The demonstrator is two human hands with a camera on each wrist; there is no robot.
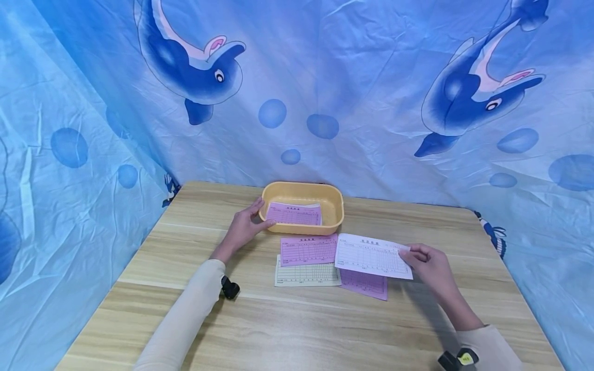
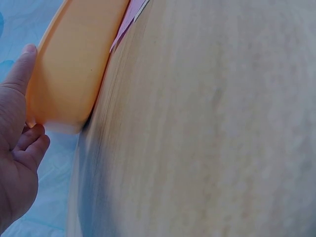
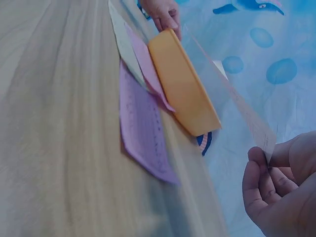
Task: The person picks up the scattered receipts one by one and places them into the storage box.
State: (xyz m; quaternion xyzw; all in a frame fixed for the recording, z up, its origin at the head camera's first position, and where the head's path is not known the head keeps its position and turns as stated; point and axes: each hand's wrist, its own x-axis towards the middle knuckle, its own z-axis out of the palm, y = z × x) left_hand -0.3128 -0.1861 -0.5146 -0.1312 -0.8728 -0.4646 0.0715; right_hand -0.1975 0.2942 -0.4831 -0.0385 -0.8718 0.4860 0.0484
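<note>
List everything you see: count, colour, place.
Table: one, woodgrain, foreground
Backdrop: one, blue, behind and beside table
Dolphins: two large, blue, on backdrop
Bubbles: several, blue, on backdrop
Bin: one, yellow, far side of table
Pink slips: three, pink, one in bin, two on table
White sheet: at least one, white, behind bin's pink slip
Green slip: one, pale green, partly under a pink slip
White slip: one, white, raised over another pink slip
Sleeves: two, cream, lower foreground
Cameras: two, black, near sleeve ends
Left hand: one, bare, gripping bin
Right hand: one, bare, pinching white slip
</note>
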